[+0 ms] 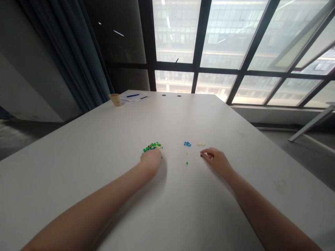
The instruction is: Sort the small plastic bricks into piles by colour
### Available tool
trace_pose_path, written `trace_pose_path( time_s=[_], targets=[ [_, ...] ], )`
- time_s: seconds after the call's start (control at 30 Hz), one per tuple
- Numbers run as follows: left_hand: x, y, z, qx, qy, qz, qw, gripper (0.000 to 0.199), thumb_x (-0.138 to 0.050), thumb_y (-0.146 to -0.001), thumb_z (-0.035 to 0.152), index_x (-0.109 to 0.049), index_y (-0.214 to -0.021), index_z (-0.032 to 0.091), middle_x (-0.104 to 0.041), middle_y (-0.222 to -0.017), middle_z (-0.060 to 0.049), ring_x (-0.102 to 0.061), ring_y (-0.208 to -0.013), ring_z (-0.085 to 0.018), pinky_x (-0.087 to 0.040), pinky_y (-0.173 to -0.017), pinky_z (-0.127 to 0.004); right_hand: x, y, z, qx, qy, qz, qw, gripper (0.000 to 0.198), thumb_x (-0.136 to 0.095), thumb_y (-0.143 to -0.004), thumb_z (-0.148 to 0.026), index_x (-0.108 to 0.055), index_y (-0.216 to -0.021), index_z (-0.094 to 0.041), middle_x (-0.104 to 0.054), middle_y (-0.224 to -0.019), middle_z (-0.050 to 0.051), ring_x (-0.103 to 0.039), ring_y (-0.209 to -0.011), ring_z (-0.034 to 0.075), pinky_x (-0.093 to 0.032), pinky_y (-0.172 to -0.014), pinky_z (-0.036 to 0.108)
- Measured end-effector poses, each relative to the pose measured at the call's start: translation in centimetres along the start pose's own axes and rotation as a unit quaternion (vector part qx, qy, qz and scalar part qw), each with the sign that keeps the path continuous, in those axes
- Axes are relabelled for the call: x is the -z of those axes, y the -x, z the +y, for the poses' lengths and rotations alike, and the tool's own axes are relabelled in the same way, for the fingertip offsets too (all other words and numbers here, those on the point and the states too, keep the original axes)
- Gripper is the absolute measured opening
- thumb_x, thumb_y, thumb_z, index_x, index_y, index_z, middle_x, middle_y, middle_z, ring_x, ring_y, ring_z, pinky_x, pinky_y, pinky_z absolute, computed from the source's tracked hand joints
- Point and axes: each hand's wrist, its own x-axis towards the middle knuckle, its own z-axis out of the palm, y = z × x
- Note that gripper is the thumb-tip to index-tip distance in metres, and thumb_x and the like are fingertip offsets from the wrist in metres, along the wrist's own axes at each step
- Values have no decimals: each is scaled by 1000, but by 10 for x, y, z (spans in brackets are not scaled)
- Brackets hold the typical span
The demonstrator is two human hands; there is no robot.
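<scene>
In the head view, our left hand (151, 159) blocks part of the mixed pile (154, 145) on the white table (183, 118), grip hidden. Our right hand (216, 157), fingertips nearly meeting, is at a dark piece (201, 155) — whether held, we cannot tell. A cup (116, 100) stands beyond.

I count one left hand (151, 159), one right hand (216, 157), one heap of bricks (153, 145) too jumbled to number, one blue cluster (187, 143), one yellow row (201, 144), one table (110, 146), one paper cup (116, 100), two pens (133, 95), two dark discs (164, 95), one curtain (75, 52).
</scene>
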Motion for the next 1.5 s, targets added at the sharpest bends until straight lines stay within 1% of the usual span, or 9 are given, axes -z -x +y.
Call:
trace_pose_path(
  time_s=[0.23, 0.43, 0.5, 0.8, 1.0, 1.1, 1.17, 1.37, 1.5],
  targets=[
    [-1, 9, 25, -174, 206, 118, 956, 10, -43, -79, 12, -53, -79, 14, -64, -79, -10, -60, -75, -18, -43, -68, -29, 3, 2, -11, 12, -23, -1, 1000, 20, -48, -75, -23, -68, -79, -18, -53, -58, 0, -48, -57, 12, -37, -57, 23],
    [-21, 15, 52, -242, 676, -117, 686, 26, -60, -71, 30, -45, -87, 17, -66, -87, -8, -61, -70, -14, -42, -57, -22, 3, 5, -18, 46, -41, -1, 998, 19, -49, -76, -22, -67, -80, -19, -55, -61, 1, -49, -59, 12, -38, -61, 24],
    [-24, 15, 54, -238, 717, -151, 638, 34, -67, -65, 31, -46, -87, 16, -67, -88, -9, -62, -71, -14, -41, -55, -22, 3, 5, -19, 52, -46, 0, 998, 18, -49, -76, -23, -67, -80, -19, -56, -62, 1, -49, -60, 12, -39, -62, 25],
    [-27, 12, 51, -245, 723, -170, 623, 40, -72, -61, 30, -47, -90, 17, -69, -85, -9, -63, -75, -18, -38, -54, -21, 14, 13, -35, 153, -113, 61, 980, 17, -50, -79, -25, -66, -84, -20, -53, -62, 1, -48, -62, 13, -41, -64, 28],
    [-31, 8, 53, -246, 735, -171, 608, 37, -73, -58, 24, -49, -85, 15, -65, -62, 0, -55, -59, -9, -35, -58, -21, 18, 17, -47, 266, -157, -31, 951, 18, -58, -75, -23, -65, -92, -22, -56, -69, 2, -50, -67, 12, -41, -65, 27],
    [-32, 7, 54, -255, 720, -163, 624, 34, -71, -61, 23, -48, -85, 15, -60, -57, 3, -51, -56, -8, -35, -59, -20, 14, 16, -47, 255, -140, -48, 956, 15, -56, -78, -24, -67, -88, -23, -56, -68, 2, -49, -67, 12, -41, -66, 27],
    [-31, 7, 53, -256, 678, -141, 675, 28, -63, -69, 25, -47, -89, 15, -62, -65, 0, -55, -62, -10, -38, -62, -22, 15, 13, -43, 245, -127, -57, 959, 14, -56, -78, -26, -67, -85, -23, -56, -68, 2, -49, -68, 12, -41, -66, 27],
    [-9, 11, 28, -189, 164, 71, 965, 18, -43, -79, 11, -53, -93, 14, -56, -105, -14, -50, -101, -23, -38, -85, -38, 30, -2, 9, 39, 5, 7, 999, 15, -59, -73, -33, -69, -80, -23, -55, -66, 1, -49, -63, 14, -39, -63, 27],
    [4, 10, 9, -110, -42, 37, 992, 24, -46, -73, 7, -56, -94, 10, -52, -108, -19, -47, -104, -30, -41, -81, -41, 28, -7, 43, -45, 54, -46, 996, 17, -59, -70, -34, -70, -78, -24, -53, -66, 0, -49, -61, 13, -37, -61, 26]
  ],
)
